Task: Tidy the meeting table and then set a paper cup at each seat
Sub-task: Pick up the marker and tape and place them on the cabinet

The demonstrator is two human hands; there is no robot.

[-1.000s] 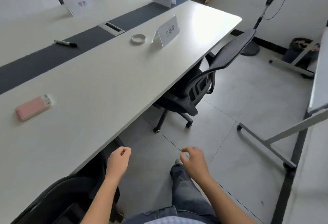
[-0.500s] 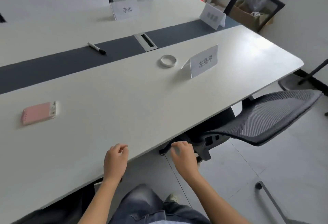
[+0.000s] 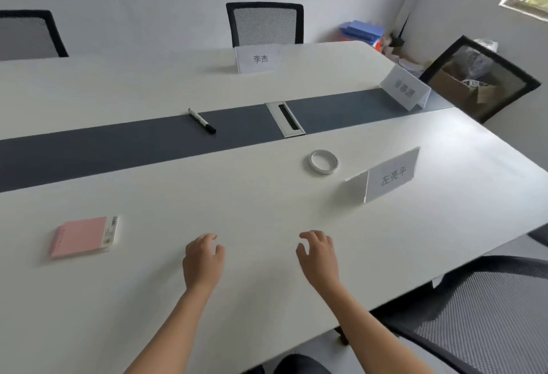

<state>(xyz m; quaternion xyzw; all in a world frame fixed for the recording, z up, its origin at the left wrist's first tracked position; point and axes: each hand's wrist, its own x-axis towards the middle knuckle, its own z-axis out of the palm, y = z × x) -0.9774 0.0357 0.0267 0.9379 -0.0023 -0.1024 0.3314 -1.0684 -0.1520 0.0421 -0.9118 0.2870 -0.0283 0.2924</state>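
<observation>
The left hand (image 3: 203, 264) and right hand (image 3: 318, 258) have come up over the table (image 3: 267, 299). Their fingers are loosely curled and hold nothing. One pink pad (image 3: 84, 235) lies at the left. One pen (image 3: 201, 120) lies slanted on the dark strip, black end pointing near-right. One tape ring (image 3: 324, 161). Three name cards (image 3: 257, 59).

Bare tabletop (image 3: 237, 210) stretches ahead of the left hand (image 3: 203, 261) and right hand (image 3: 318, 258). A pink notepad (image 3: 81, 237) lies to the left; a tape roll (image 3: 324, 161) and upright name card (image 3: 390, 178) stand ahead right.
</observation>
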